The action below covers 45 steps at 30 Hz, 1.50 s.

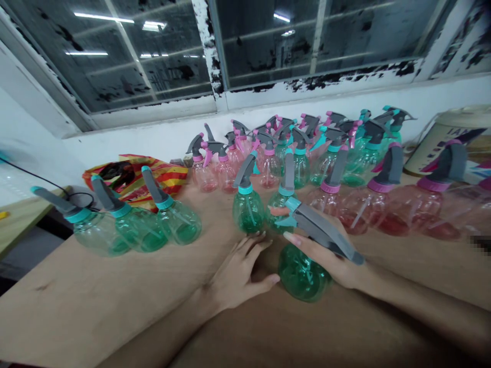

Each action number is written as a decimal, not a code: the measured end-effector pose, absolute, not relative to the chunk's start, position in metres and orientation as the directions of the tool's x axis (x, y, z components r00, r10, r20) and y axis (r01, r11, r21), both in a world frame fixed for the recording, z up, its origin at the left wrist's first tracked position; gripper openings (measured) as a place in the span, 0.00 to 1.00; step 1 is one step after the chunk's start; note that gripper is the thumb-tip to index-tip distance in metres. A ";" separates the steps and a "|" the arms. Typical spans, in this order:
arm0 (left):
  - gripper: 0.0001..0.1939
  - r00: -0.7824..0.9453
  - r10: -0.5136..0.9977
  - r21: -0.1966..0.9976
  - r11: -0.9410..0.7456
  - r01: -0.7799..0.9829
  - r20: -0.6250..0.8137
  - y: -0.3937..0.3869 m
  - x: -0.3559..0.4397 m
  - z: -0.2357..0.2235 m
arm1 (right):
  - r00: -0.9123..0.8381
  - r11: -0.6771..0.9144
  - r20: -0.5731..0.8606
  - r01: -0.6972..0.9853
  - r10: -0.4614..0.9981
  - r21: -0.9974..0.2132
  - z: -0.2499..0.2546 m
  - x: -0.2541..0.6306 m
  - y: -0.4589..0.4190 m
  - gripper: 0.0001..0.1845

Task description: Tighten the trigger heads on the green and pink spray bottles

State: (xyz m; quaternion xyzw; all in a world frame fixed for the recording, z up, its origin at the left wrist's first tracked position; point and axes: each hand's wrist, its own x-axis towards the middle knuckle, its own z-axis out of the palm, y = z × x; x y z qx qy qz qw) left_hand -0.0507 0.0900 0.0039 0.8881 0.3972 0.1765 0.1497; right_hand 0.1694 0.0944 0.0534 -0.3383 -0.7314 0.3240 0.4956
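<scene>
My right hand (339, 263) is wrapped round the neck of a green spray bottle (303, 278), under its grey trigger head with a teal nozzle. The bottle leans, its nozzle facing up and left. My left hand (240, 273) lies with fingers spread on the wooden table, its thumb close to the held bottle. Just past its fingertips stands another green spray bottle (248, 209). Partly hidden behind my right hand is a further teal-collared spray bottle (287, 191). Whether the left fingertips touch the nearer bottle, I cannot tell.
Several pink spray bottles (383, 207) line the right side. A crowd of pink and green ones (270, 166) stands along the wall. Three green bottles (178, 225) are at left, before a red-yellow plastic bag (169, 174). A large white tub (441, 135) sits far right.
</scene>
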 end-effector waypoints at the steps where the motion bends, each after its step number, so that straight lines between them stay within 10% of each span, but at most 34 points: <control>1: 0.31 0.626 0.758 0.394 -0.640 0.660 0.182 0.090 -0.050 0.004 | -0.278 0.568 0.513 0.171 0.812 -0.805 0.053 0.169 0.094 0.17; 21: 0.35 0.649 0.751 0.354 -0.645 0.677 0.127 0.089 -0.050 0.005 | -0.281 0.581 0.522 0.202 0.806 -0.788 0.057 0.171 0.092 0.04; 45: 0.36 0.651 0.754 0.348 -0.637 0.688 0.095 0.088 -0.049 0.011 | -0.213 0.551 0.511 0.215 0.832 -0.807 0.052 0.173 0.092 0.14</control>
